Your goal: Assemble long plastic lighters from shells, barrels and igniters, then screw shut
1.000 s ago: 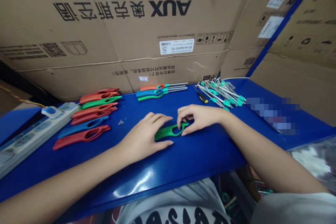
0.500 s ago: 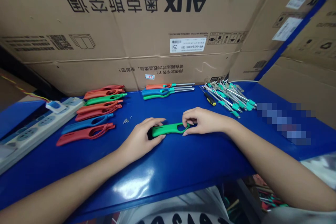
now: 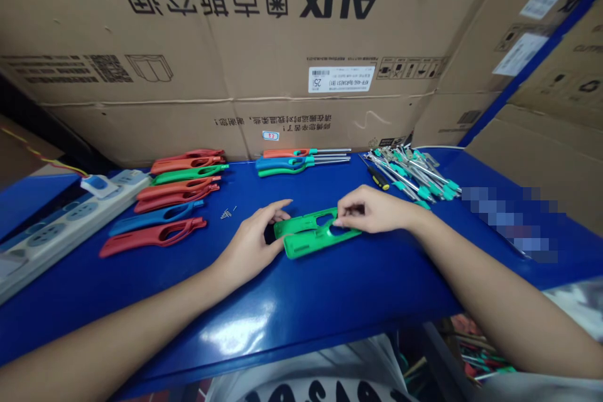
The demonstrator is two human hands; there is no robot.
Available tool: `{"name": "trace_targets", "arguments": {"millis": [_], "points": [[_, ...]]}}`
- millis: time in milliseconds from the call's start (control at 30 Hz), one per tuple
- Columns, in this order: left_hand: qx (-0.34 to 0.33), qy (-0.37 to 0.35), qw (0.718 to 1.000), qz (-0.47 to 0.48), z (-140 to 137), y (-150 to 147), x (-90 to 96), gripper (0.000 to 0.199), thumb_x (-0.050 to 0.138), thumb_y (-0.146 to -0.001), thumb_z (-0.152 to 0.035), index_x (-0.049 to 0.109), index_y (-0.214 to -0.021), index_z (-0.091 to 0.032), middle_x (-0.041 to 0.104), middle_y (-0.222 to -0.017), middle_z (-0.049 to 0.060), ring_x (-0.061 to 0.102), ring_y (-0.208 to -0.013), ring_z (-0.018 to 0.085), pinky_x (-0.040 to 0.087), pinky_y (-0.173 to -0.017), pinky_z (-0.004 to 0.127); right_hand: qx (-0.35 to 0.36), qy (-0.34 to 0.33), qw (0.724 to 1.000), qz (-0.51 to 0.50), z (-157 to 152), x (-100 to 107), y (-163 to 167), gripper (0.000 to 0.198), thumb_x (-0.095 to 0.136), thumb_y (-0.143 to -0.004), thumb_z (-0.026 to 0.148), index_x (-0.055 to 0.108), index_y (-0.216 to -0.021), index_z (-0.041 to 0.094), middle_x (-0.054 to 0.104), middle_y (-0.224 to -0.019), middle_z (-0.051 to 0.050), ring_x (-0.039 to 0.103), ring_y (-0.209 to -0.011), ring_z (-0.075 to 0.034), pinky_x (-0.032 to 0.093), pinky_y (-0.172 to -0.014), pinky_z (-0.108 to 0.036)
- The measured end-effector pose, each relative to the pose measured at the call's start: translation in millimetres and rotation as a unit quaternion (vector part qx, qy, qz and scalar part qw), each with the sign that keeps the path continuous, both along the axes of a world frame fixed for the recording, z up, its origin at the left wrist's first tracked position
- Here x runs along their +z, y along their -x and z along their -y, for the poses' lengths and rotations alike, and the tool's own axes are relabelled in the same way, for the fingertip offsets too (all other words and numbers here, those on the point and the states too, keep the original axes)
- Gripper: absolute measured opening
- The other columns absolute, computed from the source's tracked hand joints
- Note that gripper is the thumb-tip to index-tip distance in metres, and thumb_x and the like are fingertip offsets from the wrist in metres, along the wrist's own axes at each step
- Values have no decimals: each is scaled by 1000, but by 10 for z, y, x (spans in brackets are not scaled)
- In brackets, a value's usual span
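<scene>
A green lighter casing lies in two halves in front of me on the blue table. The back half [image 3: 296, 223] has its left end between the thumb and fingers of my left hand [image 3: 252, 239]. The front half [image 3: 308, 245] shows its hollow inner side and angles slightly away from the back one. My right hand [image 3: 370, 209] pinches at the right end of the halves, by the trigger loop. Its fingertips cover that end, so I cannot tell exactly which half they grip.
Several coloured lighter casings [image 3: 155, 236] lie left, beside a white power strip [image 3: 70, 220]. Small screws [image 3: 226, 213] lie near my left hand. Behind are assembled lighters [image 3: 282, 163], a screwdriver [image 3: 378, 179] and a pile of metal lighter tubes [image 3: 419, 176]. Cardboard [image 3: 211, 81] walls the back.
The green casing was closed as one piece half a second ago. Now it is open, with the front half drawn toward me. My right hand has shifted slightly to the right.
</scene>
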State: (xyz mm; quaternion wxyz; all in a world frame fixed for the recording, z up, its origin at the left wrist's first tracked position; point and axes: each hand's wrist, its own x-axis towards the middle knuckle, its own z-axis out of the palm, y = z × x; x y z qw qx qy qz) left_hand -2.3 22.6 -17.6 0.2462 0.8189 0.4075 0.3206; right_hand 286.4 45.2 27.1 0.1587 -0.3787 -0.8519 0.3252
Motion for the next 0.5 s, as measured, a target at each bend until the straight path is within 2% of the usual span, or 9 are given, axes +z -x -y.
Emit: {"name": "trace_targets", "arguments": {"millis": [100,200,300,400,500], "points": [[2,4,1000,9,-24,-2,-18,54,71,-88,-29,52,-138,-22,71,-113,5,68,-105,21,54,-99,43,44,48,997,50,27,-5,22,35,68,-87,40,59,-63,17,50,-53,5,44,-50,-8,33,-52,-23],[-4,3,1000,12,-32,-6,-1,53,73,-88,-32,54,-137,-22,70,-113,5,68,-104,21,55,-98,42,44,17,996,77,36,-37,59,44,68,-87,44,50,-56,18,48,-51,5,42,-49,-8,31,-51,-23],[-11,-20,1000,8,-8,-18,51,43,69,-92,-36,59,-132,-21,68,-117,7,66,-107,22,54,-98,41,33,6,996,86,20,-30,53,48,63,-90,52,50,-58,18,50,-52,4,42,-50,-8,30,-51,-24],[-34,-69,997,-12,46,-34,118,26,64,-96,-36,67,-118,-22,67,-118,7,63,-113,24,51,-101,43,-13,-33,995,96,-38,49,-74,48,56,-93,57,59,-66,18,55,-58,2,46,-54,-10,32,-54,-25],[-80,-98,991,-42,111,-43,165,22,67,-94,-37,70,-111,-24,66,-120,7,60,-115,25,50,-101,44,-137,-116,970,161,-122,193,-404,43,53,-94,56,66,-75,19,62,-65,-1,52,-60,-13,34,-59,-28]]}}
